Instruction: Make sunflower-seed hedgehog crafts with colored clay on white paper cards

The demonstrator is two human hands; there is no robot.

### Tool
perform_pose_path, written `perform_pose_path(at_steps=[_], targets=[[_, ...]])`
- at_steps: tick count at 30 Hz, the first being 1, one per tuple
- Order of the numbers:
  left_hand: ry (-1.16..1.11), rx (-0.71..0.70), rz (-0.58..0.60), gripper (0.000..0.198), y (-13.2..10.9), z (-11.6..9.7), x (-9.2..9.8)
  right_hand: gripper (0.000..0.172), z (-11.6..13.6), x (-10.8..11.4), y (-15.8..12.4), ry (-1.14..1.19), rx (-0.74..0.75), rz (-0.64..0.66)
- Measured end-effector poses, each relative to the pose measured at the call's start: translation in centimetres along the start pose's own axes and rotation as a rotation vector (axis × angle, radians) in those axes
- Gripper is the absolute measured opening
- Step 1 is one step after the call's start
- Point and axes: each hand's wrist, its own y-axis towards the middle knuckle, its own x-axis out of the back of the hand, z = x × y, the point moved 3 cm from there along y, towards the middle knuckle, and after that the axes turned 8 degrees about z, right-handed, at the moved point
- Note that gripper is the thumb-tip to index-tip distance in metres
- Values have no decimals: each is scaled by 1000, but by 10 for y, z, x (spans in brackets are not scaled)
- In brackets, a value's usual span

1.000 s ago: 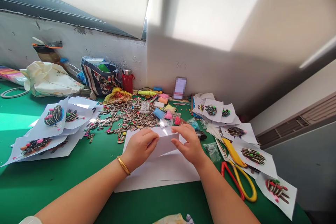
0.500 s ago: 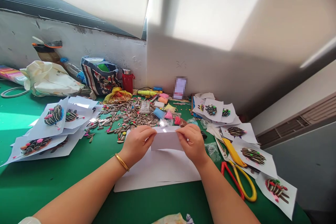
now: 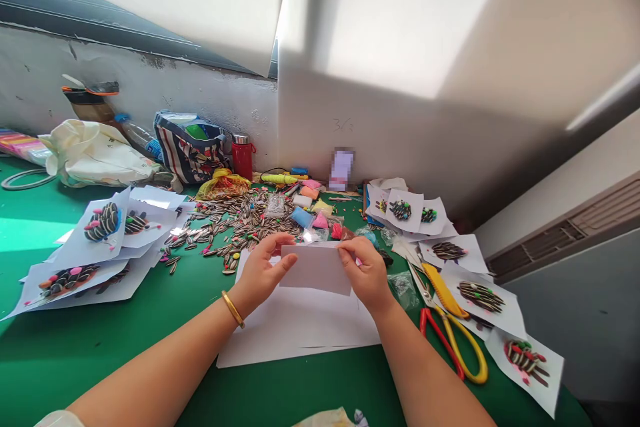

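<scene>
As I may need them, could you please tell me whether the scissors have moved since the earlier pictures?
No: against the green table, the scissors lie in the same spot, with no visible shift.

Packet (image 3: 275, 205) apparently on seeds (image 3: 250, 230), behind paper sheets (image 3: 305, 320)

Green tabletop (image 3: 50, 347) ran up to a scuffed pale wall (image 3: 200, 97). Grey-framed window (image 3: 75, 17) showed upper left, partly covered by white panels (image 3: 390, 20), sunlit on top, shadowed lower down. White unit (image 3: 565, 173) with brownish slatted vent (image 3: 570, 240) stood at right. Sun patch (image 3: 30, 230) lit tabletop at left.
</scene>
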Motion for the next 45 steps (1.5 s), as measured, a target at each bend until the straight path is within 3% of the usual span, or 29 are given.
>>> perform_pose_path(at_steps=[6, 12, 14, 17, 19, 20, 22, 24, 26, 28, 31, 35, 37, 39, 41, 43, 45], targets=[[29, 26, -106, 21, -2, -1, 2, 14, -5, 2, 0, 3, -31, 20], [-95, 117, -244, 27, 2, 9, 11, 18, -28, 8, -2, 166, -250, -114], [-116, 125, -251, 28, 2, 12, 11, 26, -31, 4, -3, 274, -288, -33], [-164, 138, -210, 29, 3, 13, 9, 40, -30, -10, -5, 403, -353, 272], [-246, 168, -204, 31, 3, 14, 8, 38, -27, -17, -8, 454, -416, 406], [-320, 189, -215, 33, 4, 14, 8, 37, -26, -19, -8, 479, -441, 410], [-523, 233, -227, 39, 5, 14, 7, 38, -25, -21, -7, 536, -472, 282], [-748, 266, -180, 49, 5, 11, 3, 40, -26, -22, -6, 575, -504, 55], [-906, 293, -54, 53, 1, 5, -6, 40, -26, -24, -8, 561, -539, -154], [-976, 337, 104, 48, -5, -2, -18, 41, -21, -31, -10, 526, -550, -244], [-1009, 369, 246, 39, -15, -9, -34, 42, -7, -47, -16, 497, -536, -162], [-1079, 390, 145, 30, -14, -7, -36, 39, 13, -52, -31, 402, -439, 106], [-1080, 411, 59, 30, -11, -2, -30, 35, 17, -39, -42, 258, -301, 186], [-1069, 460, -20, 31, -7, 4, -24, 35, 13, -13, -56, -18, -220, 150], [-1043, 500, -69, 31, -6, 9, -21, 36, 1, 21, -74, -384, -229, 107], [-1006, 516, -92, 29, -5, 12, -20, 40, -16, 57, -97, -696, -381, 95], [-973, 517, -95, 27, -6, 13, -21, 45, -33, 89, -123, -903, -626, 141]])
